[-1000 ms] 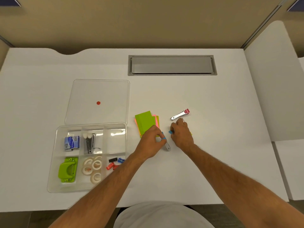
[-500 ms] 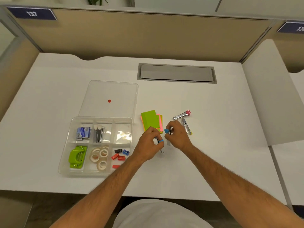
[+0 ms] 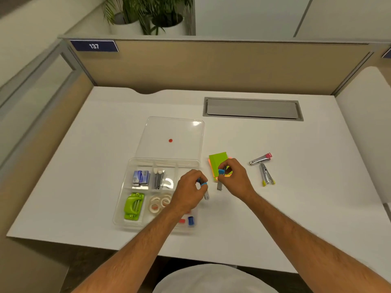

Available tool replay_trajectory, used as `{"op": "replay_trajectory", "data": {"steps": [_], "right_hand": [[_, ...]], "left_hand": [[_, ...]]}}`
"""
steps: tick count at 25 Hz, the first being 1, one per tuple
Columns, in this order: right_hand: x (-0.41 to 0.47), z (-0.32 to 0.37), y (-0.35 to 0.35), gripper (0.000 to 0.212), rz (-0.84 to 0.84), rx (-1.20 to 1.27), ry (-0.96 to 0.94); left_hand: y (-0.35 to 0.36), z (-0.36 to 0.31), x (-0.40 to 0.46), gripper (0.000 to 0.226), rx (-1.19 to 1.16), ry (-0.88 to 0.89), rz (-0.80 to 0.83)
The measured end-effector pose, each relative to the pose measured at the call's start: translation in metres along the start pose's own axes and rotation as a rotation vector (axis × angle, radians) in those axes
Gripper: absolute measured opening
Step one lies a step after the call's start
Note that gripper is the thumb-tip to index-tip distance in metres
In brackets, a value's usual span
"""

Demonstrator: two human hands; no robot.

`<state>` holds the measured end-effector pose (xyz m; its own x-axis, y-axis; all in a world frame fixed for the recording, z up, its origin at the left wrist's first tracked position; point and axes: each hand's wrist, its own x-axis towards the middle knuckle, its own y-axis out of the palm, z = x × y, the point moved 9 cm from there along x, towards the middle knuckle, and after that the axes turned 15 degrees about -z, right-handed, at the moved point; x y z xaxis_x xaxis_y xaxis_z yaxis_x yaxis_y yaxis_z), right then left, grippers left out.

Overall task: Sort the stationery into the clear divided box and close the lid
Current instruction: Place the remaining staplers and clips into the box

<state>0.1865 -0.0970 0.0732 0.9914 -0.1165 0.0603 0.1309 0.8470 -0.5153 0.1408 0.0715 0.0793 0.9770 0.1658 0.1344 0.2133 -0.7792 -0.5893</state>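
The clear divided box sits at the desk's front left, holding a blue staple pack, a grey stapler, a green hole punch, tape rolls and small red and blue clips. Its lid lies flat behind it. My left hand pinches a silver blue-tipped clipper over the box's right edge. My right hand holds another blue-tipped clipper above the green sticky notes. A pink-tipped clipper and a yellow-tipped clipper lie to the right.
A grey cable hatch is set in the desk behind the work area. Beige partition walls close the back and sides. The desk's front edge runs just under my forearms.
Both hands have lifted their blue-tipped clippers off the desk. The left hand has moved left over the box's right edge. The head camera tilted up, showing more partition and plants.
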Motion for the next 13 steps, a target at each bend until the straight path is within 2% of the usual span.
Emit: {"op": "replay_trajectory", "data": {"steps": [4,13], "right_hand": [[0.004,0.028,0.034,0.029,-0.043,0.065,0.034],[-0.001,0.046,0.102,0.021,-0.110,0.169,0.200]], "left_hand": [[-0.033,0.024,0.019,0.025,-0.025,0.018,0.045],[-0.106,0.098,0.068,0.041,-0.046,-0.029,-0.011]]}}
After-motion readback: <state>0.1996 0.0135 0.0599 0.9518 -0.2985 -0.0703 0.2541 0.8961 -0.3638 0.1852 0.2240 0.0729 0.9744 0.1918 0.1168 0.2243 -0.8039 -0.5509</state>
